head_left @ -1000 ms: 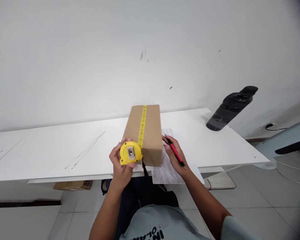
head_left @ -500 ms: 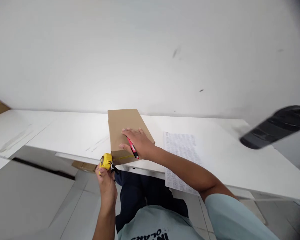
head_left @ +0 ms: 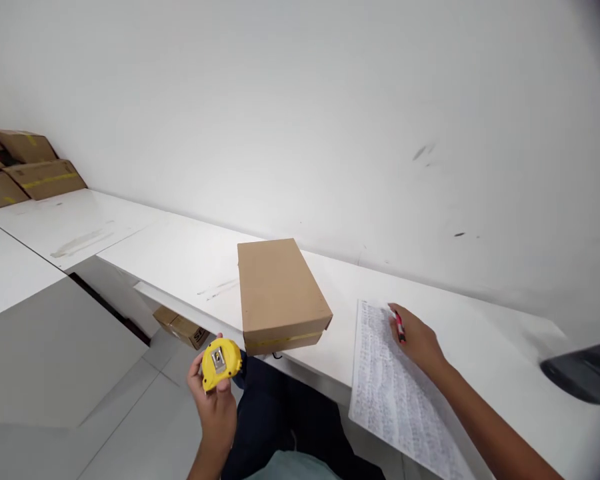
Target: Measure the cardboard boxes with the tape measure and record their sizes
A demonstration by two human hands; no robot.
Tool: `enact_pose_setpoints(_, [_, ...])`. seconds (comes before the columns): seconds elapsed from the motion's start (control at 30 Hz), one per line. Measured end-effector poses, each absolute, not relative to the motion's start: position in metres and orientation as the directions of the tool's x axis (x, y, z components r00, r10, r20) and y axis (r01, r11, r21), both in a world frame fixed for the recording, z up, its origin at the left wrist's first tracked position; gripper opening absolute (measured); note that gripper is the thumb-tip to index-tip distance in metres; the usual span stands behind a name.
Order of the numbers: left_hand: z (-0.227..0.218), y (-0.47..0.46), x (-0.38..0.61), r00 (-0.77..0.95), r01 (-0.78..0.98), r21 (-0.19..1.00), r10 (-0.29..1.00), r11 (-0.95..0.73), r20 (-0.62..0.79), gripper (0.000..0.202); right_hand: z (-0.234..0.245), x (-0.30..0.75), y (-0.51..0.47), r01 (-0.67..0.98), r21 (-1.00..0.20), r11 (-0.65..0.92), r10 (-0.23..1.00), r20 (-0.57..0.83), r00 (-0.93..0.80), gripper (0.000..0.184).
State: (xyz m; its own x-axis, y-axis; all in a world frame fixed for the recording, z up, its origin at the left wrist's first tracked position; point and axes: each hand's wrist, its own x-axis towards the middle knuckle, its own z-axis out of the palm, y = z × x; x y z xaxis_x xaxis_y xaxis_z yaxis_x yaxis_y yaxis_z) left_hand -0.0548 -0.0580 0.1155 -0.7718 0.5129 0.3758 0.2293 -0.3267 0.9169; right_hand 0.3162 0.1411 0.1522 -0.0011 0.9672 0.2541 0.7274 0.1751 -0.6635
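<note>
In my left hand [head_left: 213, 400] is a yellow tape measure [head_left: 221, 363], its metal clip facing up, held just off the table's front edge. A closed brown cardboard box [head_left: 280, 287] sits on the table to the right of it, with yellow tape along its near side; neither hand touches it. My right hand [head_left: 420, 337] grips a red and black pen [head_left: 400, 327] over the upper part of a sheet of paper [head_left: 390, 393] covered in dense handwriting. The sheet's lower end hangs past the table edge.
The long white table [head_left: 195, 253] runs along a scuffed white wall [head_left: 280, 120]. Several taped cartons [head_left: 45, 177] are stacked at the far left. Another carton [head_left: 180, 327] lies below the table. A dark object [head_left: 585, 373] stands out at the right edge.
My right hand has left the box top and moved right with the pen onto the paper. My left hand has drawn the tape measure away from the box corner and turned it. The view has shifted.
</note>
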Motion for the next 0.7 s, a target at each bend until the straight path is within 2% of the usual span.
enact_pose_setpoints(0.1, [0.137,-0.053,-0.051,-0.471,0.452,0.667,0.477,-0.592,0.742,0.070,0.121,0.343,0.147,0.822,-0.569,-0.003,0.997,0.066,0.050,0.059])
enact_pose_setpoints(0.2, [0.161,-0.043,-0.038,-0.122,0.642,0.357,0.370,-0.678,0.921,0.084,0.122,0.344,0.154,0.804,-0.593,-0.040,0.999,0.004,0.052,0.065])
enact_pose_setpoints(0.3, [0.176,-0.031,-0.017,0.097,0.711,0.184,0.353,-0.679,0.931,0.091,0.143,0.322,0.142,0.768,-0.640,0.008,0.999,0.032,0.016,0.060])
enact_pose_setpoints(0.4, [0.178,-0.021,0.001,0.185,0.720,0.139,0.381,-0.680,0.906,0.086,0.163,0.281,0.093,0.589,-0.791,0.162,0.972,0.024,-0.235,0.061])
enact_pose_setpoints(0.43, [0.177,-0.019,0.005,0.206,0.720,0.133,0.393,-0.681,0.896,0.084,0.168,0.265,0.072,0.333,-0.926,0.178,0.894,0.010,-0.448,0.068])
enact_pose_setpoints(0.47, [0.176,-0.018,0.008,0.232,0.720,0.128,0.411,-0.682,0.882,0.080,0.173,0.249,0.052,0.116,-0.988,0.104,0.776,0.007,-0.631,0.079])
enact_pose_setpoints(0.5, [0.175,-0.017,0.010,0.262,0.722,0.123,0.433,-0.681,0.862,0.077,0.177,0.234,0.034,-0.008,-1.000,0.015,0.720,0.016,-0.694,0.083])
enact_pose_setpoints(0.57, [0.175,-0.018,0.010,0.325,0.735,0.110,0.490,-0.669,0.809,0.072,0.183,0.210,0.013,-0.125,-0.987,-0.095,0.722,0.018,-0.692,0.069])
enact_pose_setpoints(0.63, [0.180,-0.024,0.005,0.367,0.766,0.088,0.545,-0.636,0.754,0.070,0.187,0.196,0.008,-0.161,-0.978,-0.133,0.760,0.004,-0.649,0.056])
enact_pose_setpoints(0.7, [0.189,-0.032,-0.004,0.393,0.794,0.045,0.567,-0.607,0.724,0.067,0.192,0.192,0.012,-0.161,-0.976,-0.148,0.762,-0.009,-0.648,0.054])
